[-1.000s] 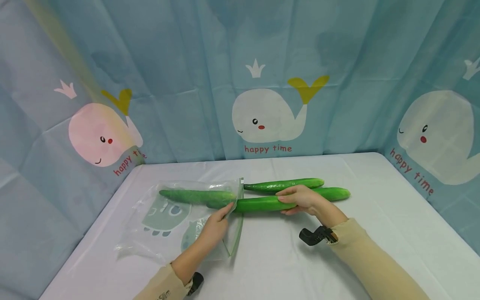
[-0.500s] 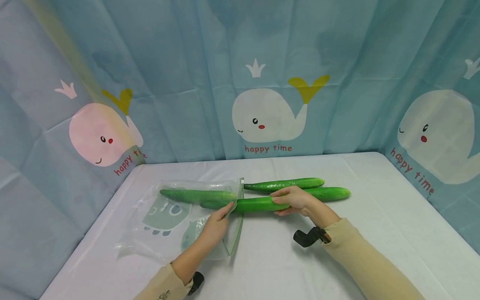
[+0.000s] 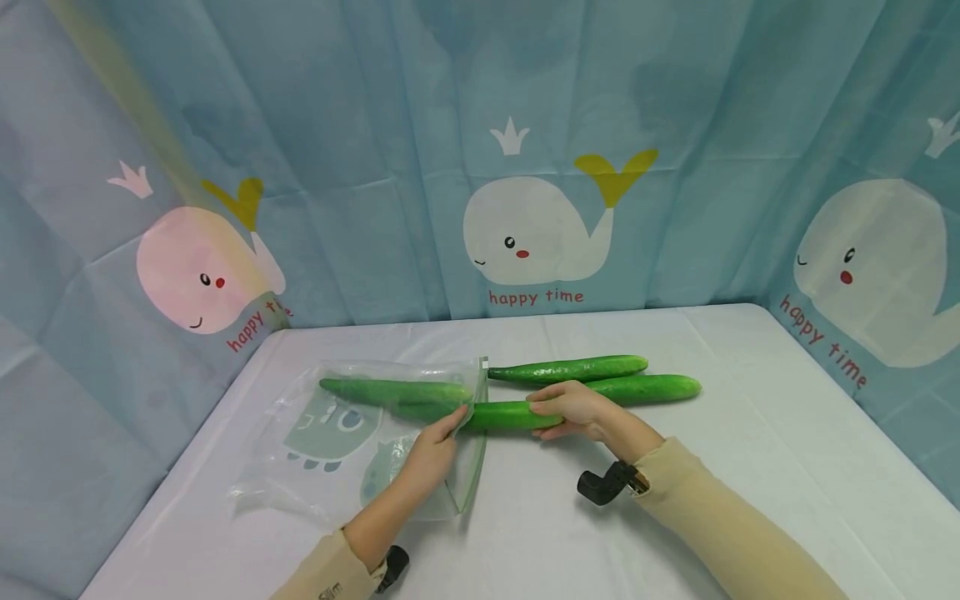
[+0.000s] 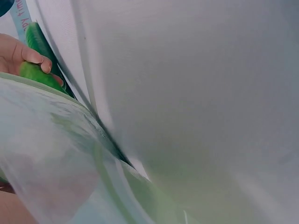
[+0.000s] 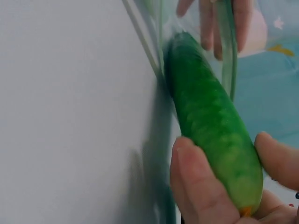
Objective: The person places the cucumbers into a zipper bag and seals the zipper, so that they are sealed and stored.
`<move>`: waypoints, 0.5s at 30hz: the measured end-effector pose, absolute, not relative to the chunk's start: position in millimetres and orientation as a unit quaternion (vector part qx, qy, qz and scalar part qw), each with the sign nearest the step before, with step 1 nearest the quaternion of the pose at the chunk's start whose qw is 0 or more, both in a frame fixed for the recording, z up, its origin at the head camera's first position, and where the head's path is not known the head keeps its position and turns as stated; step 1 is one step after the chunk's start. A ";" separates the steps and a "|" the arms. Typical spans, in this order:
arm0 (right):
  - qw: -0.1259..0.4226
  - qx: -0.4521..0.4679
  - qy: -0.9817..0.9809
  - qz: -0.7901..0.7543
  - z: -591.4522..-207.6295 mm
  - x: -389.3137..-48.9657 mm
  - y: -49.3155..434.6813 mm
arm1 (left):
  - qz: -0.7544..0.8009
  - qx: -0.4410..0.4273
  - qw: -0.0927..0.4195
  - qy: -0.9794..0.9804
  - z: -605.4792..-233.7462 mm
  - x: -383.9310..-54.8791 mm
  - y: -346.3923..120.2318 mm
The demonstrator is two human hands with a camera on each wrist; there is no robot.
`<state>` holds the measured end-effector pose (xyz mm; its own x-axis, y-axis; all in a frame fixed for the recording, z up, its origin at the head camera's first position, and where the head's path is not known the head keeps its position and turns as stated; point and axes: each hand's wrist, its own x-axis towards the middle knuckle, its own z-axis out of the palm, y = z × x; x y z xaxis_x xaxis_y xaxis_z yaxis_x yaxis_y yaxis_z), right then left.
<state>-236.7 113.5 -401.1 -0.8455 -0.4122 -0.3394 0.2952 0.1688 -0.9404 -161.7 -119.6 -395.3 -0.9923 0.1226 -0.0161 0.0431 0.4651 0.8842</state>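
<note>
My right hand (image 3: 581, 410) grips a green cucumber (image 3: 502, 415) near its pale end, thumb on one side and fingers on the other in the right wrist view. The far part of this cucumber lies inside a clear zip bag (image 3: 412, 492) with a green-edged mouth and a printed cartoon. At that mouth, my left hand (image 3: 429, 458) pinches the bag's upper edge, holding it raised over the cucumber. Another cucumber (image 3: 375, 391) lies fully within the bag, seen through the plastic. The left wrist view shows mostly bag film (image 4: 51, 140) and tablecloth.
Two more cucumbers, one behind (image 3: 577, 369) and one partly hidden by the right hand (image 3: 652, 388), lie on the white tablecloth (image 3: 750, 467) to the right of the bag. A blue whale-print curtain (image 3: 375, 250) stands around the table's back and sides.
My right hand has moved left, sliding the cucumber deeper into the bag. The left hand keeps its place at the bag's mouth, and the other cucumbers stay put.
</note>
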 end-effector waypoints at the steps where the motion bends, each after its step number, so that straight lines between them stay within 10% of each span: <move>1: 0.279 -0.040 0.708 -0.647 -401.7 -236.7 112.4 | 0.515 0.048 0.039 0.855 -395.5 -161.6 -119.7; 15: 0.300 -0.020 0.634 -0.713 -409.7 -233.3 106.3 | 0.516 0.042 0.040 0.855 -395.1 -160.7 -120.4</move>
<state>-233.3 106.3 -409.7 -0.8198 -0.4519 -0.3517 0.4017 -0.0162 -0.9156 -160.7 -120.4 -395.1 -0.9933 0.1134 -0.0242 0.0314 0.4639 0.8854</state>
